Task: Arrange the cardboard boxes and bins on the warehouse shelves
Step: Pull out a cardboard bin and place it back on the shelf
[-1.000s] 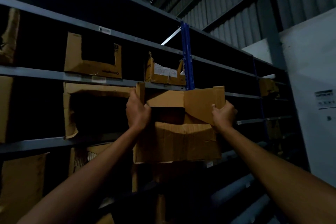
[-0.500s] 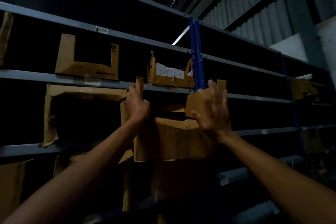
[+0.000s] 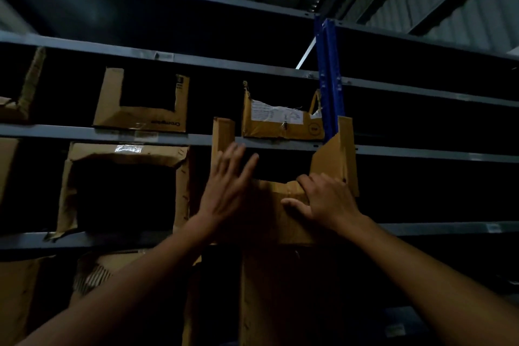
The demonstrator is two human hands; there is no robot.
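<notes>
An open-fronted cardboard box [image 3: 334, 161] sits on the grey shelf [image 3: 438, 229] just left of the blue upright [image 3: 328, 78], its two side flaps standing up. My right hand [image 3: 327, 201] grips the box's low front edge, fingers curled over the top and thumb spread on the front face. Near the box's left flap, my left hand [image 3: 229, 187] is held up in front of the box with straight, spread fingers and holds nothing. Whether it touches the cardboard is unclear in the dim light.
On the shelf above stand a cut-front box [image 3: 140, 118] and a labelled box [image 3: 280, 125]. A large cut-out box [image 3: 126, 153] stands to the left on the same shelf. More cardboard [image 3: 280, 289] fills the level below. The shelves right of the upright look dark.
My left hand let go of the box's left flap and opened. My right hand went from flat and open to gripping the front edge. The view tilted upward.
</notes>
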